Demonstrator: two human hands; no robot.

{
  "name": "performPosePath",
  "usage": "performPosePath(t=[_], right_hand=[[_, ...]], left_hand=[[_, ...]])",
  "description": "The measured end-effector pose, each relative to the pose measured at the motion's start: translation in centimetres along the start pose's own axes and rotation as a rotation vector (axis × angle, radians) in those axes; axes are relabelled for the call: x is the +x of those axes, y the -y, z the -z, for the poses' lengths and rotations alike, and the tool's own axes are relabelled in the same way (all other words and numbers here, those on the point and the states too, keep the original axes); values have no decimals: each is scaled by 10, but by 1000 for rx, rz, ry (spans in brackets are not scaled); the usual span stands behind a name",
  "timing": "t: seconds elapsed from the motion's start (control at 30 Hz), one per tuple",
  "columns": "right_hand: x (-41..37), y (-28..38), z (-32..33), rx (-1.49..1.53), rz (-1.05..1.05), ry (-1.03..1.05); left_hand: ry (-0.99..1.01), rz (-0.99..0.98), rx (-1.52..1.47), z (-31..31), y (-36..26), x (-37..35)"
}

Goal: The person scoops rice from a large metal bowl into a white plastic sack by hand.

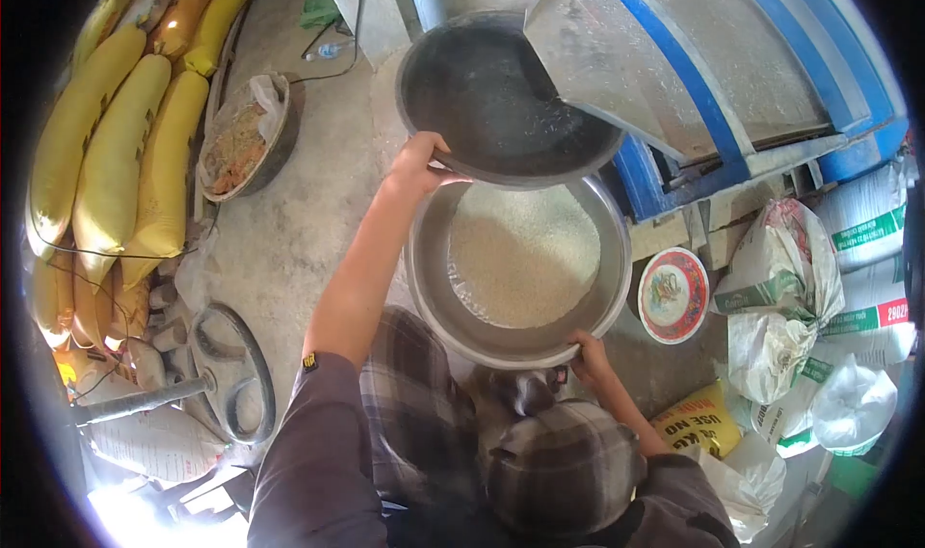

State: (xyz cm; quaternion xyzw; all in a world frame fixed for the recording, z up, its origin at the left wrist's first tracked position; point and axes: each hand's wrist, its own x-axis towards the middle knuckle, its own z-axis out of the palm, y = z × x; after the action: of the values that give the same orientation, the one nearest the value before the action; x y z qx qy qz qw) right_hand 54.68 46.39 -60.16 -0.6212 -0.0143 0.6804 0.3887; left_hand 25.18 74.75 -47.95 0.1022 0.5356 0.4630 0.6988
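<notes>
My left hand (422, 165) is closed on the near-left rim of a wide black basin (462, 90). That basin is under the lip of a blue-framed metal chute (665, 56), with a few pale grains on its dark inside. Below it is a large metal basin (427, 293), partly covered by the black one. Pale grain (525, 259) that looks like rice lies in the metal basin, half in shadow. At its near-right edge, my right hand (589, 357) has its fingers wrapped over the metal basin's rim.
Full yellow sacks (111, 177) are stacked at the left, beside a tub of brownish material (241, 148). A dark wheel (233, 374) on a shaft stands lower left. On the right are a patterned red-rimmed plate (673, 295) and several white sacks (780, 278).
</notes>
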Motion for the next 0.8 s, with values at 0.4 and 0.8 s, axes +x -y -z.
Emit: performPosePath(t=[0.4,0.8], right_hand=[[-48,6,77,-136,-44,-34],[-63,14,105,-188,-140,-134]], left_hand=[[189,1,-35,32,9,69],[-1,31,-163,75,86,119]])
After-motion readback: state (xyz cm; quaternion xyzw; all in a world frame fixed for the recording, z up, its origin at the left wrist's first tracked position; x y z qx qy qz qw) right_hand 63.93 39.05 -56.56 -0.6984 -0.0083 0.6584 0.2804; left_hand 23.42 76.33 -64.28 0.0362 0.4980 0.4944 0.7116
